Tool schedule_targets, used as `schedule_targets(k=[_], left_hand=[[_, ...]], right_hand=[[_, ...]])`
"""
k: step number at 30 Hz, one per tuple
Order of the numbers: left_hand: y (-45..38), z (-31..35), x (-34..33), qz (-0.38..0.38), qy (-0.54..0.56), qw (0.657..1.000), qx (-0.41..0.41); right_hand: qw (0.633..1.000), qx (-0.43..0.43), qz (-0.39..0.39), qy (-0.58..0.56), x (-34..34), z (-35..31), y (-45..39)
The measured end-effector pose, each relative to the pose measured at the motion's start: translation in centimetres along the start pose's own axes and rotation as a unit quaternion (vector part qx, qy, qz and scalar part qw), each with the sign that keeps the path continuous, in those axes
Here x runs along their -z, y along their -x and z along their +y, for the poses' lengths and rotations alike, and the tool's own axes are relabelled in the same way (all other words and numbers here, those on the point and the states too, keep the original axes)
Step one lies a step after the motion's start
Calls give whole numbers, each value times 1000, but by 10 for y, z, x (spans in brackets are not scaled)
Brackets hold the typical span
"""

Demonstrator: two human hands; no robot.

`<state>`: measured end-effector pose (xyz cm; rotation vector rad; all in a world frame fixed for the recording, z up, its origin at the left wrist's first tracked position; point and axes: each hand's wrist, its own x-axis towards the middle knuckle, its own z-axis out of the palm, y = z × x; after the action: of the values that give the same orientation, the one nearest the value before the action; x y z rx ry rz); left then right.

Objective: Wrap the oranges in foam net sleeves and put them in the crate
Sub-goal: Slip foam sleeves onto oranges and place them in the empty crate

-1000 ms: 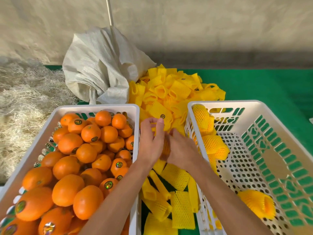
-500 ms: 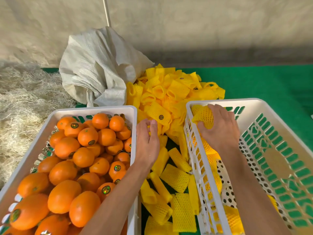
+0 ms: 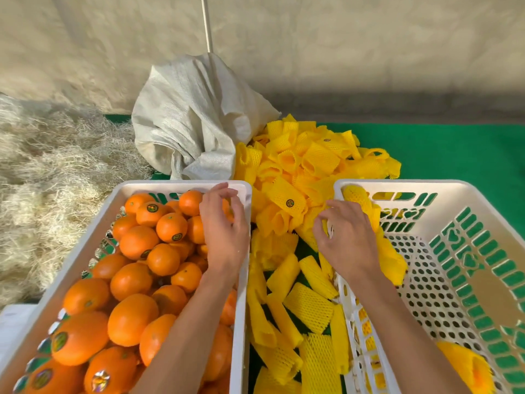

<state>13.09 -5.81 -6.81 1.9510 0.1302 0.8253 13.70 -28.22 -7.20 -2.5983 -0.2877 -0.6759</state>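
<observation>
Left hand [image 3: 224, 231] moved onto oranges [image 3: 142, 243], right hand [image 3: 348, 240] back over sleeves [image 3: 306, 280]

Orange, yellow, white and green

Bright orange oranges [image 3: 139, 245] with dark round stickers; yellow mesh-textured foam net sleeves [image 3: 308, 307]; white perforated crates [image 3: 426, 282]; green table cover [image 3: 454, 155]; off-white woven sack [image 3: 187, 123].
</observation>
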Motion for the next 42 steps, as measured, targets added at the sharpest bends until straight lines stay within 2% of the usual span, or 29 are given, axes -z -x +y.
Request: schedule_targets(k=[2,4,7,10,12,15,19,22,24,26,28,31,33,36,39,42], left_hand=[[-2,-20,9,-35,-164,983,75],[1,-29,11,-100,-281,945,134],[3,-32,10,-157,-359,909,144],[0,-31,10,-170,-411,876,185],[1,-31,8,-181,-435,861,190],[3,-29,5,-186,-498,830,171],[3,-29,9,-185,-553,790,188],[5,-33,11,-189,-546,791,203],[6,-34,11,-185,-543,794,203],[8,-36,10,-179,-544,796,197],[8,-39,9,-179,-546,797,188],[5,-42,12,-178,-531,807,188],[4,-43,14,-175,-493,825,215],[6,-36,15,-158,-424,864,219],[3,-24,20,-63,-352,923,146],[1,-10,25,7,-213,976,51]], right_hand=[[997,15,-75,-15,-8,-8,5],[989,42,-139,-15,-14,-11,9],[962,27,-269,-36,-21,-13,12],[910,-10,-416,5,-26,-11,16],[877,-10,-480,27,-27,-13,19],[849,9,-528,19,-25,-29,29],[809,14,-588,26,-34,-61,56],[779,8,-623,72,-41,-70,61],[773,-12,-632,51,-41,-66,58],[787,-52,-615,-2,-39,-57,53],[822,-75,-563,-54,-37,-49,46],[905,-83,-403,-106,-33,-43,33],[932,-120,-309,-149,-31,-42,25],[939,-164,-204,-224,-29,-39,17],[939,-171,-142,-262,-26,-36,13],[934,-170,-78,-304,-22,-39,11]])
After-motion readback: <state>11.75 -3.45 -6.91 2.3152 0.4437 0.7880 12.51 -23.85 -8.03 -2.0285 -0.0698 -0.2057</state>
